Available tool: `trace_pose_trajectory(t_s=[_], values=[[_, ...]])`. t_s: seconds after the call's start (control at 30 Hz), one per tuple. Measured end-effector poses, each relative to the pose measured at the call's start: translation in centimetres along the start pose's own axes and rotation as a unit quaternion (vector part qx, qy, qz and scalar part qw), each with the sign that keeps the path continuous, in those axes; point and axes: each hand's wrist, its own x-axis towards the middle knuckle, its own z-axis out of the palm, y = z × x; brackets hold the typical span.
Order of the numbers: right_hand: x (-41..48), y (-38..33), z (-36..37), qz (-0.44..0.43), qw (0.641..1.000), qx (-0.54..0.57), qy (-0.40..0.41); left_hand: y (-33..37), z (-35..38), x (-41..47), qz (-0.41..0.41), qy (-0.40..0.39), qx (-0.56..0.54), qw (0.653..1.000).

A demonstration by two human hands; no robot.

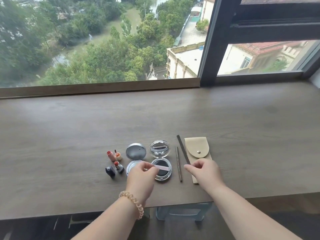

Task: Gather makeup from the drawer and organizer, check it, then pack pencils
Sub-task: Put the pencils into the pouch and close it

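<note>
We see the makeup set out in 1 row on the desk [69,135], near its front edge, so that each piece can be checked. The 2 compacts are open for this reason: the silver compact [136,151] on the left and the black compact [162,176] beside it, each with its lid tilted back toward the window.

The left hand [141,173] hovers over them and pinches a pale pink stick [162,168] between thumb and fingers, held level above the black compact. We judge that it is lifted for a look. The right hand [203,169] pinches the near end of the dark pencil [181,148], whose far end points toward the window, just beside the beige pouch [195,147].

The pouch lies flat with its flap closed, and its near part is under this hand. We think the pencils must go in there, so the flap is not yet opened. The thin pencil [178,163] lies alone between the black compact and the dark pencil. The lipsticks [118,166] are at the left end, with their colour showing.

The left hand covers most of the silver compact's lower half, so we cannot tell what is inside. We also cannot tell whether the pink stick is a pencil. The drawer and the organizer are not in view. Under the desk the things are dark and cut off.
</note>
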Motion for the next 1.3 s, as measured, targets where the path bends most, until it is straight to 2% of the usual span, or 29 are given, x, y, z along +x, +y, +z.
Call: trace_pose_trajectory(t_s=[0.1,0.2,0.3,0.37,0.47,0.6,0.7,0.9,1.3], values=[[-0.7,-0.4,-3.1,-0.058,0.997,0.038,-0.019,3.1,-0.8,0.1,0.073,-0.088,-0.029,0.993],[-1.0,-1.7,-5.6,-0.092,0.993,0.067,-0.034,5.9,-0.7,0.2,0.182,-0.16,0.049,0.969],[-1.5,-3.4,-7.9,-0.13,0.983,0.117,-0.052,8.0,-0.5,0.3,0.258,-0.165,0.142,0.941],[-1.9,-4.5,-9.2,-0.139,0.966,0.211,-0.058,8.7,-0.5,0.2,0.272,-0.179,0.173,0.929],[-2.0,-5.2,-10.1,-0.1,0.923,0.362,-0.088,9.4,-0.4,-0.5,0.293,-0.21,0.205,0.91],[-2.2,-5.5,-10.0,-0.052,0.916,0.364,-0.157,9.7,0.1,-1.5,0.348,-0.18,0.289,0.874],[-1.9,-5.4,-10.2,-0.043,0.918,0.361,-0.156,9.8,0.1,-1.5,0.348,-0.175,0.313,0.866],[-1.1,-5.7,-9.8,0.007,0.934,0.324,-0.151,9.7,0.2,-0.2,0.297,-0.207,0.285,0.887],[-0.4,-7.6,-9.2,0.039,0.924,0.333,-0.182,10.4,-1.3,1.1,0.265,-0.237,0.254,0.899]])
